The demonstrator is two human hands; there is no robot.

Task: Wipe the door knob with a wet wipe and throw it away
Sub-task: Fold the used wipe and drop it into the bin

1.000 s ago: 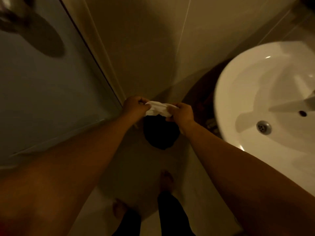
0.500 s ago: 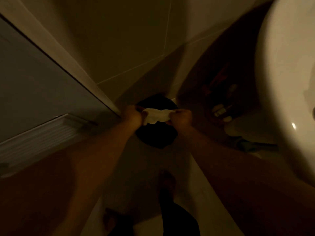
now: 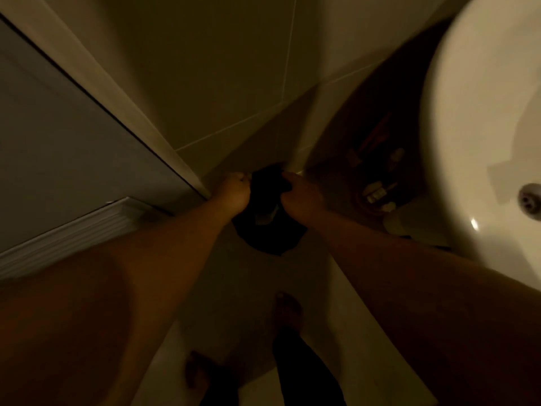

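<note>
- You stand barefoot on a pale tiled floor in a dim bathroom, with a grey door at your left and a white sink at your right.
- A black bin sits in the corner between your hands; small items under the sink are too dark to name.
- Your left hand is curled into a loose fist at the bin's rim; whether it grips anything, I cannot tell.
- Your right hand is bent over the other side, its grasp hidden too.
- A faint pale patch, likely the wet wipe, lies inside the bin, below both hands.
</note>
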